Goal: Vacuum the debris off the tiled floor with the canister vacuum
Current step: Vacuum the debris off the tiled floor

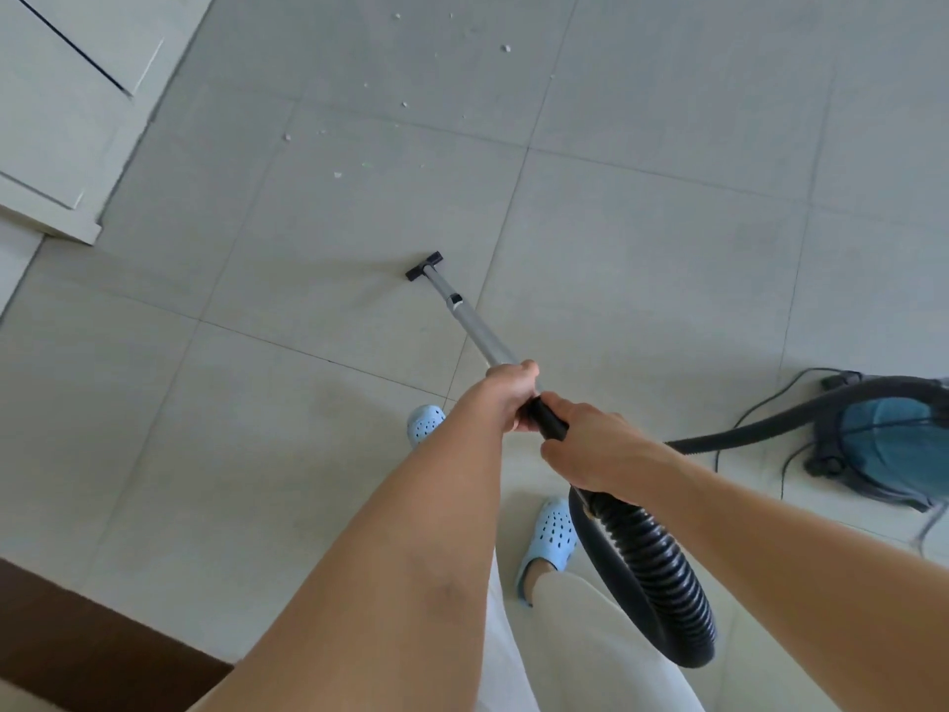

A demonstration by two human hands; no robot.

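Mid-frame, the nozzle (424,265) sits on bare tile, both hands clenched on the wand: left hand (506,395) forward, right hand (590,447) behind. Debris (336,174) lies scattered toward the upper centre, so pushing forward looks next; canister vacuum (883,444) waits at right.

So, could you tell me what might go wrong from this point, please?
The debris lies well ahead of the nozzle; reaching it may drag the canister, and its cord lies loose on the floor beside it and could snag. The hose loops beside the right shoe, a possible trip. Both the left hand and right hand grip the wand, so neither is free.
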